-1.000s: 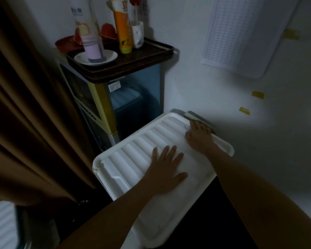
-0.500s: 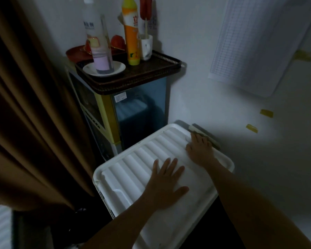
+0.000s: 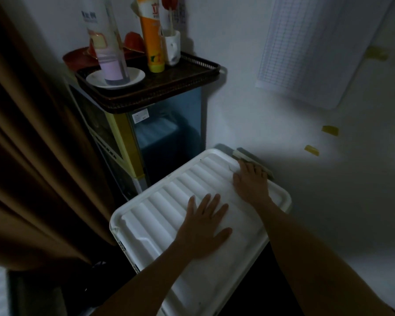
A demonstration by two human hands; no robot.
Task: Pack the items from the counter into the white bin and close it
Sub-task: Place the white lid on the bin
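A white ribbed lid (image 3: pixel 169 201) lies flat on top of the white bin (image 3: pixel 123 245), covering it, so the inside is hidden. My left hand (image 3: pixel 203 226) rests palm down on the middle of the lid with fingers spread straight. My right hand (image 3: pixel 249 181) lies on the lid's far right edge, its fingertips at a pale latch (image 3: pixel 240 155) by the wall.
A dark tray (image 3: pixel 192 74) on a cabinet (image 3: pixel 123 137) holds a white dish (image 3: pixel 96 79) with a lilac bottle (image 3: pixel 111 53), an orange bottle (image 3: pixel 152 39) and a white mug (image 3: pixel 172 47). A brown curtain (image 3: pixel 32 144) hangs on the left. The white wall (image 3: pixel 306 179) runs close on the right.
The view has tilted and shifted slightly, so the bin sits lower in the frame. Both hands stay in the same places on the lid.
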